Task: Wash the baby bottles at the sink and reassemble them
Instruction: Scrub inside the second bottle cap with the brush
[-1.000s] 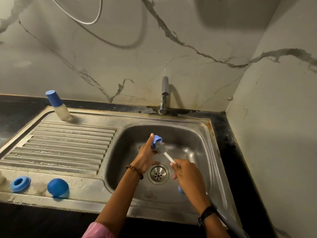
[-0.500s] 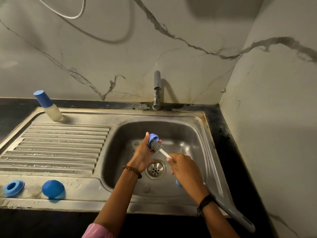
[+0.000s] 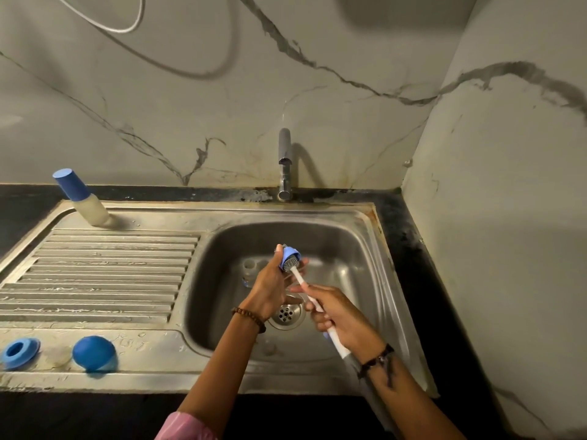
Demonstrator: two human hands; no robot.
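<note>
Over the sink basin (image 3: 355, 249), my left hand (image 3: 270, 287) grips a small blue bottle ring (image 3: 290, 254). My right hand (image 3: 340, 315) holds the white handle of a bottle brush (image 3: 301, 282), whose grey bristle head is pushed into the blue ring. A clear bottle body (image 3: 249, 269) lies in the basin behind my left hand, partly hidden. An assembled baby bottle with a blue cap (image 3: 81, 198) stands at the back left of the drainboard. A blue screw ring (image 3: 19, 352) and a blue dome cap (image 3: 93, 352) rest on the front left rim.
The tap (image 3: 285, 163) stands behind the basin with no water running. The drain (image 3: 286, 314) shows between my hands. A ribbed drainboard (image 3: 101, 274) fills the left side. Marble walls close in behind and on the right; a black counter (image 3: 409, 249) edges the sink.
The view has shifted slightly. My right hand has slid back along the brush handle, showing more of the white handle, while the bristles stay in the blue ring held in my left hand.
</note>
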